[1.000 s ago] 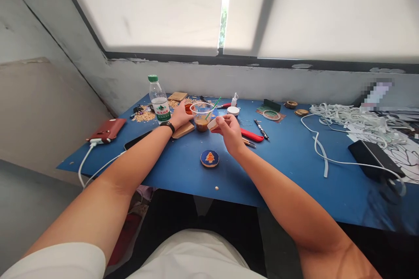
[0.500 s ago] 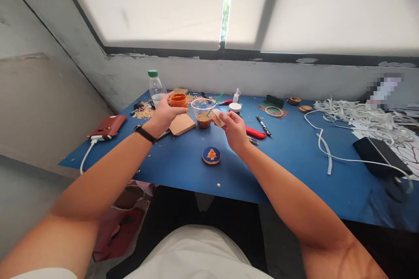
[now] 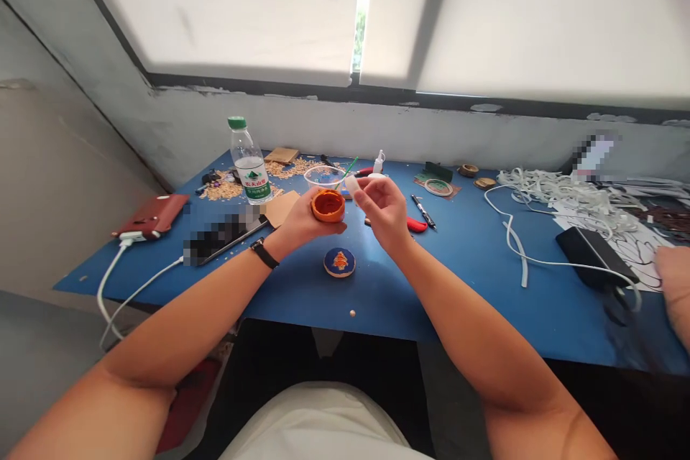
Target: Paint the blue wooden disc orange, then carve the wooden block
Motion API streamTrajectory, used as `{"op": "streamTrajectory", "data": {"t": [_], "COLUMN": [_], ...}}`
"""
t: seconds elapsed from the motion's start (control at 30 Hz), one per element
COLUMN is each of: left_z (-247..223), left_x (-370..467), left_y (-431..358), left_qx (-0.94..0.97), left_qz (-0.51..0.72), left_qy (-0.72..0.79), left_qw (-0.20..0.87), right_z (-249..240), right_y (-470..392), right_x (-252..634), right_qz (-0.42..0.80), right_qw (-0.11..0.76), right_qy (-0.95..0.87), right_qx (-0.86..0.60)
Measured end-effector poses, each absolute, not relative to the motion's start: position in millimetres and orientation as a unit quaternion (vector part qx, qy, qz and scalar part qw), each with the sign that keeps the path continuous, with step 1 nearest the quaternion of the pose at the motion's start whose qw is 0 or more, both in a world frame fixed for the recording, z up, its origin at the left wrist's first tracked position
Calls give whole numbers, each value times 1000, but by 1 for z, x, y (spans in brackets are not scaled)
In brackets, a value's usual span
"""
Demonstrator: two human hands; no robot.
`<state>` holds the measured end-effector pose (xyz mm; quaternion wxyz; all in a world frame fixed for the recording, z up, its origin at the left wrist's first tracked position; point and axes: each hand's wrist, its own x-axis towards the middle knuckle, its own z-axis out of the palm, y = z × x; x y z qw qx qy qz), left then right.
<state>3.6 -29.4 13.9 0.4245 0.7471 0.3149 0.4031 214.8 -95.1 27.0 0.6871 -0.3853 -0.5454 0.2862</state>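
My left hand (image 3: 302,221) is wrapped round a small round orange pot (image 3: 328,206), its open top tilted toward me. Just right of it, my right hand (image 3: 384,212) pinches a small whitish piece (image 3: 351,185) between thumb and fingers. Behind both hands stands a clear plastic cup (image 3: 318,174), partly hidden, with a green stick (image 3: 350,167) leaning in it. Below the hands a round blue disc (image 3: 339,263) with an orange tree shape lies flat on the blue table (image 3: 302,302).
At the left are a water bottle (image 3: 251,172), a phone (image 3: 229,236) and a red-brown case (image 3: 154,217) with cables. White cords (image 3: 566,194) and a black box (image 3: 596,259) lie at the right. Another person's hand (image 3: 673,287) shows at the right edge.
My left hand has brought the orange pot right and toward me, in front of the cup. The pinched piece now shows its pale side. Another person's hand has appeared at the right.
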Motion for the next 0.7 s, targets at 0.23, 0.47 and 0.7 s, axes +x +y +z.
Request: {"op": "streamTrajectory", "data": {"t": [0.23,0.47,0.7], "left_z": [8,19,29], "left_x": [3,-4,-20], "left_y": [-31,-33,-25], "left_qx": [743,750,765], "left_qz": [347,286,187], "left_qy": [264,238,226], "left_qw": [508,546,573], "right_z": [7,2,6], "right_y": [-93,-86,-90], "right_x": [222,234,239], "right_qz": [115,124,170], "right_qw": [542,452,421], "right_qy": [-735,-814,-834], "right_qx": [-390,-341,-314]}}
